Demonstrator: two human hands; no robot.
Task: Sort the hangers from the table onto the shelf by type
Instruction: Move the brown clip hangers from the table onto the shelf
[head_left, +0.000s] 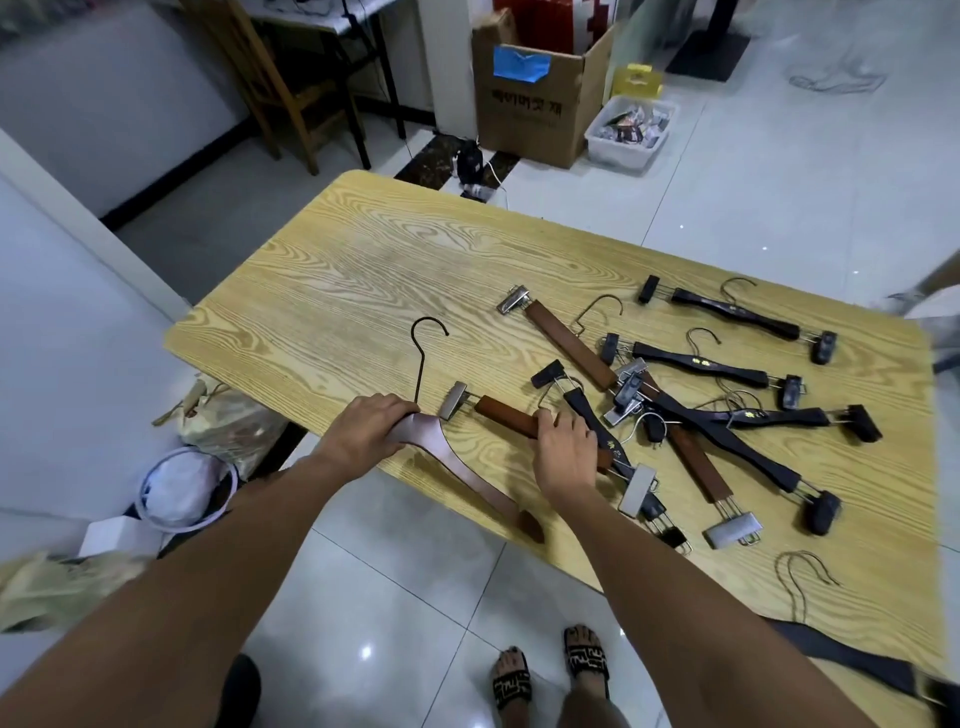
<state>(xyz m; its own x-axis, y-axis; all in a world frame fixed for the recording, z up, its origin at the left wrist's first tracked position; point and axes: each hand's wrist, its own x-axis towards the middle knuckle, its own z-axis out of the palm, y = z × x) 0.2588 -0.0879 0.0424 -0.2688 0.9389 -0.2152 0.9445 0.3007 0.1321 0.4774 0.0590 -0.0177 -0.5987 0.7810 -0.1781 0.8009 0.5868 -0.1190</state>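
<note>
My left hand (366, 426) grips the neck of a curved brown wooden coat hanger (457, 465) with a black hook, which lies at the near left edge of the wooden table (363, 270). Just to its right, my right hand (563, 452) closes over a brown clip hanger (506, 415) with silver clips. A pile of several hangers lies further right: brown clip hangers (569, 345) and black clip hangers (698, 364), some crossing each other. The shelf is out of view.
A cardboard box (530, 114) and a white bin (631, 130) stand on the tiled floor beyond the table. A wooden chair (280, 88) is at the back left. Bags and a round basket (187, 488) sit on the floor left of the table.
</note>
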